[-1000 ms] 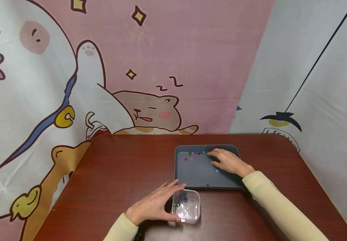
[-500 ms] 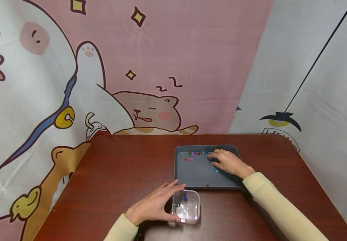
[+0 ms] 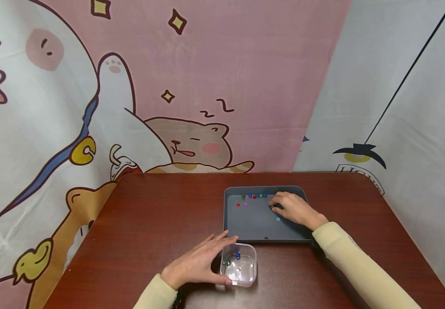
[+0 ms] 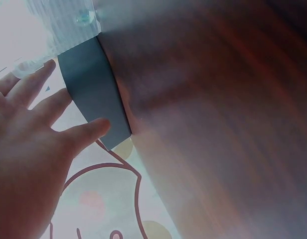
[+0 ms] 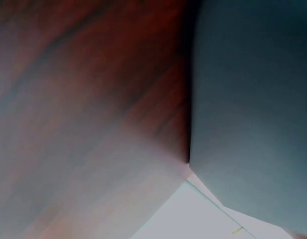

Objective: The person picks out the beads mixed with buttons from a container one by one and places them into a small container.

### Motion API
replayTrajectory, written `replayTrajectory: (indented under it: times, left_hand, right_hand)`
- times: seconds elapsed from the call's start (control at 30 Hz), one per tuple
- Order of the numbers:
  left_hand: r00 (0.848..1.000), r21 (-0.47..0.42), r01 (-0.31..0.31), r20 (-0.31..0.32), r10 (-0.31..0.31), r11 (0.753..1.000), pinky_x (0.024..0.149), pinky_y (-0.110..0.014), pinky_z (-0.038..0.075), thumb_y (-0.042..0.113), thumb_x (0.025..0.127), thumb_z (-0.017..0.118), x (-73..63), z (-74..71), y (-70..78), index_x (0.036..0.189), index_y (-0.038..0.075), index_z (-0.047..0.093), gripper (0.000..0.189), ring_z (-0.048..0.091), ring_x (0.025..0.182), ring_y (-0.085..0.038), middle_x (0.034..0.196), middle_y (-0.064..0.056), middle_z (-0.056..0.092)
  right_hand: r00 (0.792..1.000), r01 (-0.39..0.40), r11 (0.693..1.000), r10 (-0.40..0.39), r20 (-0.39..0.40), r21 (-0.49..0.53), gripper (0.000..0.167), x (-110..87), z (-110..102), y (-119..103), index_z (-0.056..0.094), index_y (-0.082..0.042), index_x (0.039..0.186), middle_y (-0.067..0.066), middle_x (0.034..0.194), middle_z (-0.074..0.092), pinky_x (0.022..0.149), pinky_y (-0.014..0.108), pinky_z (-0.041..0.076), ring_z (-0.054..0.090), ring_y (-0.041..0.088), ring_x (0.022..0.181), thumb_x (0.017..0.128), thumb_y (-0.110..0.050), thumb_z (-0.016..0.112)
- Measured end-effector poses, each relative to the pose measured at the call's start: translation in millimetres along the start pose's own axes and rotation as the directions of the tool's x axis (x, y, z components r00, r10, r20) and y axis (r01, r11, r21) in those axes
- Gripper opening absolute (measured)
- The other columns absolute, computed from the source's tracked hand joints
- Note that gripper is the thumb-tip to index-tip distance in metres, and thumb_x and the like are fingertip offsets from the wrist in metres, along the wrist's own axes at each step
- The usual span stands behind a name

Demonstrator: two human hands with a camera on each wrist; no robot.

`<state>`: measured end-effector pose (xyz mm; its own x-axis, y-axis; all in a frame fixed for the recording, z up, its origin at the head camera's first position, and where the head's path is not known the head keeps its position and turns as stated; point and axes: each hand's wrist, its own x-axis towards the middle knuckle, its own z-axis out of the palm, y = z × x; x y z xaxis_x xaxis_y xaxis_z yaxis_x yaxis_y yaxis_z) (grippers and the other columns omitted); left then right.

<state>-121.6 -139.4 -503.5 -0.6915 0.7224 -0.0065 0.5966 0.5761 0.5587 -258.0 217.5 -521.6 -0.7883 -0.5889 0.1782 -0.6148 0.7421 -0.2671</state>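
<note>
A clear plastic box (image 3: pixel 247 270) stands on the table, with several small marbles (image 3: pixel 238 255) inside, blue and dark green. My left hand (image 3: pixel 197 262) holds it at its left side, fingers at the far corner and thumb at the near one. In the left wrist view, the left fingers (image 4: pixel 44 74) reach the box wall. Over the grey tray (image 3: pixel 245 227), my right hand (image 3: pixel 294 208) pinches a small dark thing, seemingly a marble, mostly hidden by the fingertips. A turquoise ring-shaped piece (image 3: pixel 278 219) lies in the tray just below that hand.
Along the tray's far side runs a row of small coloured marbles and pieces (image 3: pixel 254 196). A red piece (image 3: pixel 238 204) and a pink ring (image 3: pixel 245 204) lie nearer. The brown wooden table (image 3: pixel 168 210) meets a printed cloth (image 3: pixel 261 86) behind.
My right hand's fingertips have drawn slightly right and towards me, away from the row, and closed together around the small dark thing. The left hand and the box have stayed put.
</note>
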Motion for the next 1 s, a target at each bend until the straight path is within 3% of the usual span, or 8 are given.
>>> replayTrajectory:
  times: [0.4, 1.0]
  left_hand:
    - [0.999, 0.033, -0.029, -0.021, 0.030, 0.999, 0.122, -0.059, 0.028, 0.065, 0.082, 0.078, -0.9, 0.7, 0.2, 0.163, 0.023, 0.033, 0.101, 0.027, 0.155, -0.023, 0.166, -0.003, 0.037]
    - [1.000, 0.007, -0.018, -0.011, 0.018, 1.000, 0.122, -0.059, 0.028, 0.066, 0.083, 0.076, -0.9, -0.3, 0.3, 0.163, 0.024, 0.034, 0.100, 0.026, 0.156, -0.023, 0.166, 0.004, 0.036]
  right_hand:
    - [0.999, -0.012, 0.999, 0.013, -0.033, 0.035, 0.019, -8.3, -17.8, -7.1, 0.078, -0.010, 0.112, 0.004, 0.112, 0.070, 0.091, 0.050, 0.057, 0.067, 0.027, 0.107, 0.095, -0.019, 0.077]
    - [0.985, 0.064, 0.997, -0.056, -0.163, 0.049, 0.020, -33.6, -38.9, -36.4, 0.078, -0.014, 0.110, 0.001, 0.116, 0.070, 0.092, 0.049, 0.058, 0.066, 0.024, 0.111, 0.091, -0.020, 0.082]
